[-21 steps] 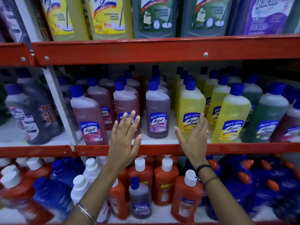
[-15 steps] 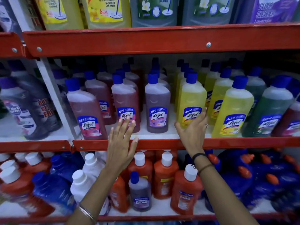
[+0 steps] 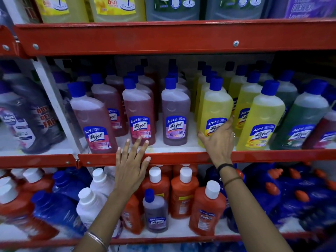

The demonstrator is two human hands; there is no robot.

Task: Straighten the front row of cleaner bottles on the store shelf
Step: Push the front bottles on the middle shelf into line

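The middle shelf [image 3: 181, 158] carries a front row of blue-capped cleaner bottles. From the left stand a pink bottle [image 3: 92, 119] tilted left, a second pink bottle [image 3: 139, 113], a purple bottle [image 3: 175, 113], a yellow bottle [image 3: 214, 110], another yellow bottle [image 3: 261, 117] and a green bottle [image 3: 301, 119]. My right hand [image 3: 218, 140] wraps the lower front of the first yellow bottle, thumb on its left side and fingers on its label. My left hand [image 3: 131, 160] is spread flat over the shelf's red front edge, fingertips just below the second pink bottle, holding nothing.
Behind the front row stand several more rows of the same bottles. The lower shelf holds orange, white and blue bottles [image 3: 183, 195]. Large bottles [image 3: 116, 8] fill the top shelf above a red beam. A white upright [image 3: 54, 106] splits off a left bay with grey bottles [image 3: 27, 113].
My right hand has closed around the base of the yellow bottle. My left hand has dropped from the second pink bottle's label down to the shelf edge. The view has shifted closer.
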